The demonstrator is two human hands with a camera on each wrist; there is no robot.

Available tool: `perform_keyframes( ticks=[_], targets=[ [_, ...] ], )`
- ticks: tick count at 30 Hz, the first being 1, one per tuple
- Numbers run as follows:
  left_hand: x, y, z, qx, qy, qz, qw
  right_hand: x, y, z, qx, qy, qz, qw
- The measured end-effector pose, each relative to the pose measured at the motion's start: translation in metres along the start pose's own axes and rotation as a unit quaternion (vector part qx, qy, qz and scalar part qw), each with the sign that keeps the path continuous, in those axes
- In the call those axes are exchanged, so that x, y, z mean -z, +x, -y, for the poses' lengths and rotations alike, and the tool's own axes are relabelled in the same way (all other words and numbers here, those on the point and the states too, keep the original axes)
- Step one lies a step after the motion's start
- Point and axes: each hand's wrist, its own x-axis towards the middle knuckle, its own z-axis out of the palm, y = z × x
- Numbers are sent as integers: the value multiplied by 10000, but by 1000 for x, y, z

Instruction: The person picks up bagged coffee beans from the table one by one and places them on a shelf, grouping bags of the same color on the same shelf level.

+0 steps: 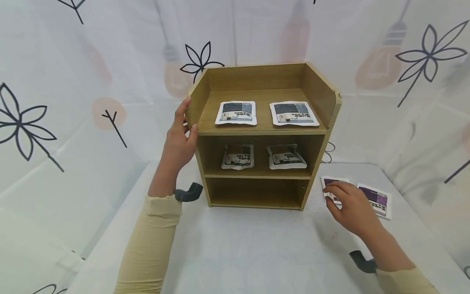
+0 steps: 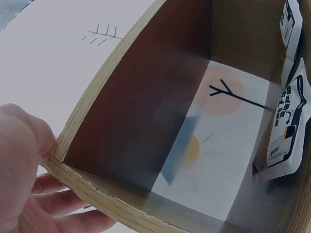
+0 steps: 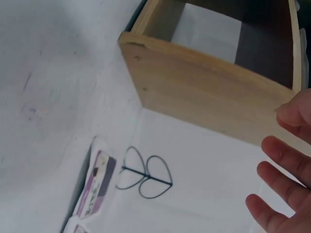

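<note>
A wooden shelf unit with three levels stands on the white table. My left hand grips the front edge of its upper left side panel, the thumb on one side and the fingers on the other in the left wrist view. My right hand hovers over two purple-labelled packets at the right; its loosely bent fingers hold nothing. It partly covers the nearer-to-shelf packet, while the other packet lies beside it. The right wrist view shows the fingers apart, away from a purple packet.
Two blue-labelled packets lie on the top level. Two dark-labelled packets lean on the middle level. A patterned white cloth hangs behind the table.
</note>
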Motion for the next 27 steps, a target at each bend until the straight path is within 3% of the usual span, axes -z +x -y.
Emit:
perform_keyframes(
  ticks=[11,22,27],
  targets=[
    [0,0,1,-26,8,-23,10000,0,-9,-20,-443,-93,445,9980],
    [-1,0,2,-2,51,18,10000,1,-22,-39,-1299,-238,1430,9809],
    [-1,0,1,-9,86,6,10000,1,-26,-48,-1409,-363,1482,9782]
  ],
)
